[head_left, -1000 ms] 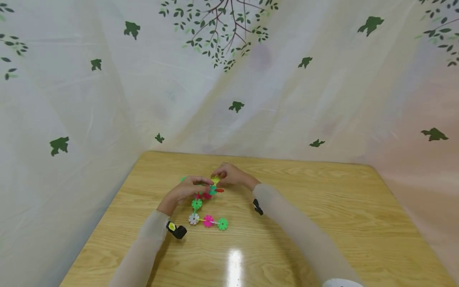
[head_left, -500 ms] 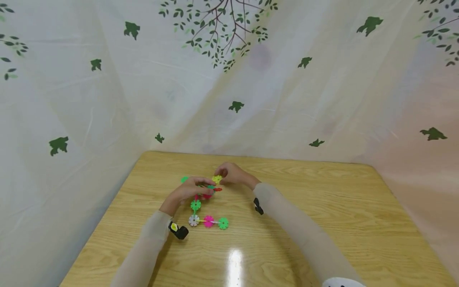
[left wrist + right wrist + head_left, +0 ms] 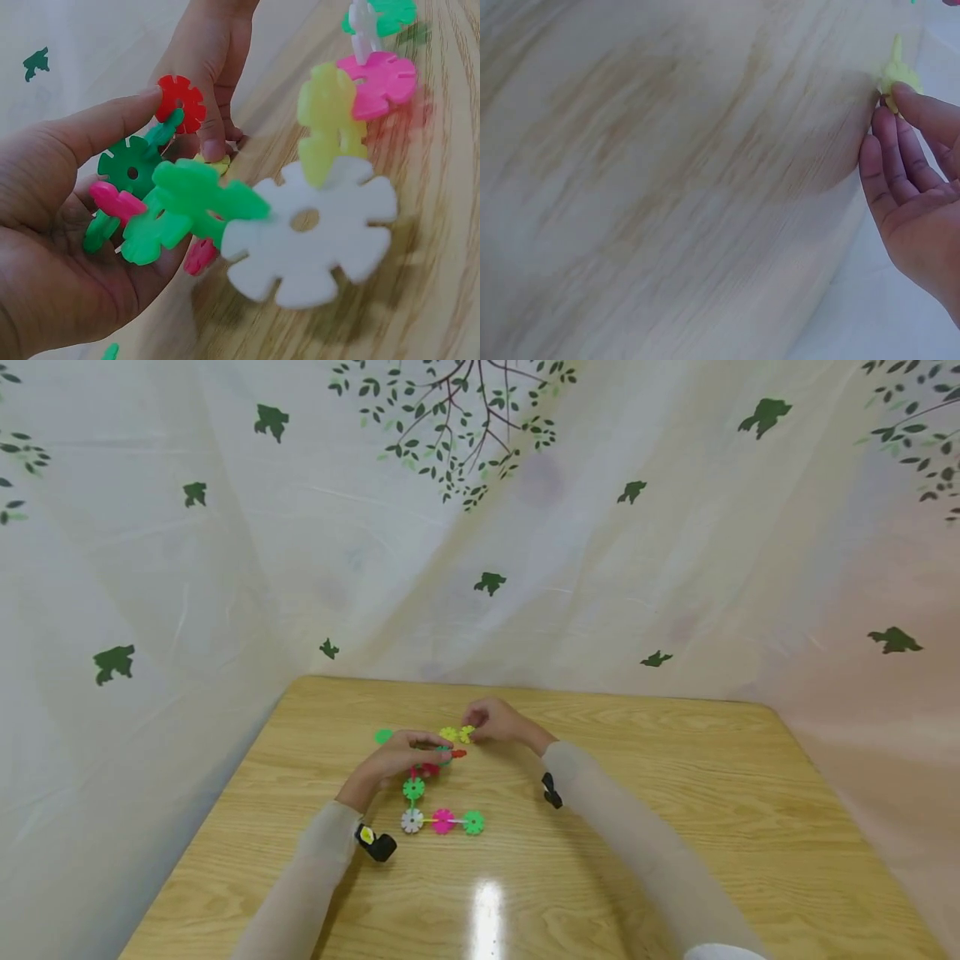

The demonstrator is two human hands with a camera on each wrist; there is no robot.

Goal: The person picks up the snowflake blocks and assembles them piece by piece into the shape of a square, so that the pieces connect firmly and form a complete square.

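Note:
My left hand (image 3: 397,753) holds a chain of slotted plastic flower discs, thumb on top and fingers curled beneath. In the left wrist view, a dark green disc (image 3: 132,169) and a red disc (image 3: 182,103) lie near the thumb. The chain runs over a white disc (image 3: 307,232) and a pink disc (image 3: 443,821) to a green end disc (image 3: 473,822). My right hand (image 3: 498,724) pinches a yellow disc (image 3: 900,75) between thumb and forefinger. Touching or close to it is another yellow disc (image 3: 448,734); whether they are joined, I cannot tell. My left hand hides part of the chain.
A green disc (image 3: 384,737) lies beyond my left hand; whether it belongs to the chain is hidden. The wooden table (image 3: 637,777) meets a printed curtain (image 3: 570,593) at its back edge. Black cameras (image 3: 377,843) sit on both wrists.
The right hand has shifted slightly right, and two yellow discs now show side by side where mostly one showed before. The left hand has kept its hold, nearly still.

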